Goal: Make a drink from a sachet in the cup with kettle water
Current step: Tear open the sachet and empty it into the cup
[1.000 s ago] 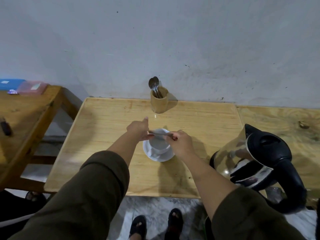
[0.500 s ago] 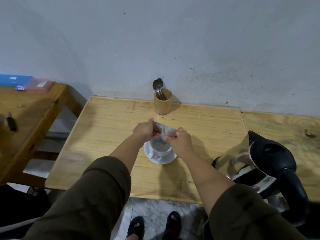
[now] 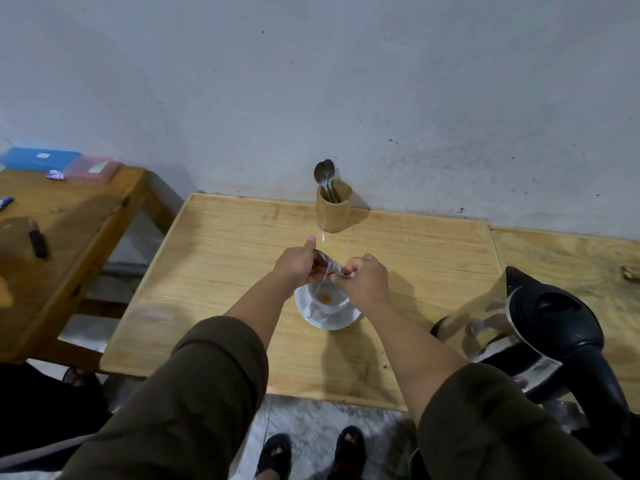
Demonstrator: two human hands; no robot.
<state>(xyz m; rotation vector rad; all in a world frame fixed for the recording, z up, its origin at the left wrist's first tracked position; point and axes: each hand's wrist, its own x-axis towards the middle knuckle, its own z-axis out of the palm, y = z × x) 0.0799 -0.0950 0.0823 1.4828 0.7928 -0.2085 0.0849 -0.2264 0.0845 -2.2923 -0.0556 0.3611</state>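
A white cup (image 3: 329, 301) stands on a white saucer (image 3: 337, 320) in the middle of the light wooden table (image 3: 221, 271). Both hands hold a silvery sachet (image 3: 327, 265) just above the cup: my left hand (image 3: 298, 265) grips its left end, my right hand (image 3: 367, 278) pinches its right end. The sachet is bent downward in the middle and a thin stream of powder falls from it. A small orange heap lies on the cup's bottom. The steel kettle (image 3: 540, 327) with black lid and handle stands to the right.
A wooden holder (image 3: 333, 211) with spoons (image 3: 325, 174) stands by the wall behind the cup. A second table (image 3: 69, 237) at the left carries blue and pink boxes (image 3: 62, 162) and a dark small object (image 3: 37, 237). My sandalled feet (image 3: 311, 452) show below the table's front edge.
The sachet, flat a second ago, is now bent down at the middle and powder has landed in the cup. Both hands stay over the cup.
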